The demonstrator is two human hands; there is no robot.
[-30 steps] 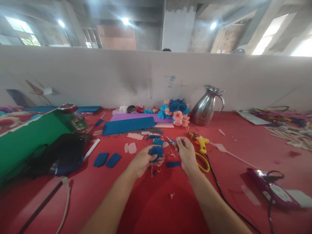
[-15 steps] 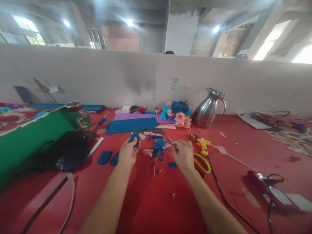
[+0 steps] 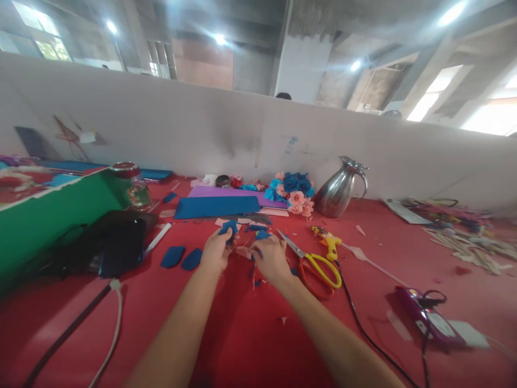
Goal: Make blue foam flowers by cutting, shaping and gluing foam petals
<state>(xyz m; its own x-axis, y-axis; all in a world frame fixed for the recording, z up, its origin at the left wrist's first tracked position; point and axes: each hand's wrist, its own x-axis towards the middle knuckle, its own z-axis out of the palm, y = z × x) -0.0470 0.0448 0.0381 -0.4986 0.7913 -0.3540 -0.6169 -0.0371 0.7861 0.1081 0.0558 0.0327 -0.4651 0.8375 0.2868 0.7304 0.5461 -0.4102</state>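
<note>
Blue paper pieces [image 3: 229,228] are pinched in my left hand [image 3: 218,249], just above the red table. My right hand [image 3: 270,258] is over the pile of paper scraps [image 3: 262,235], its fingers bent together near a pink scrap; whether they grip anything is too small to tell. Two cut blue pieces [image 3: 173,256] lie left of my left hand. Scissors [image 3: 319,269] with yellow and red handles rest right of my right hand, blades apart. Beyond them is a yellow glue gun [image 3: 332,247].
Blue sheets [image 3: 218,207] lie behind the scraps, beside paper flowers [image 3: 297,191] and a metal jug [image 3: 338,188]. A green board [image 3: 60,221], a jar [image 3: 135,186] and a black item [image 3: 121,245] stand left. A purple device [image 3: 430,318] with cables lies right.
My right hand has moved left, away from the scissors and over the scraps, uncovering the scissors. My left hand still holds the blue pieces. The view has tilted slightly.
</note>
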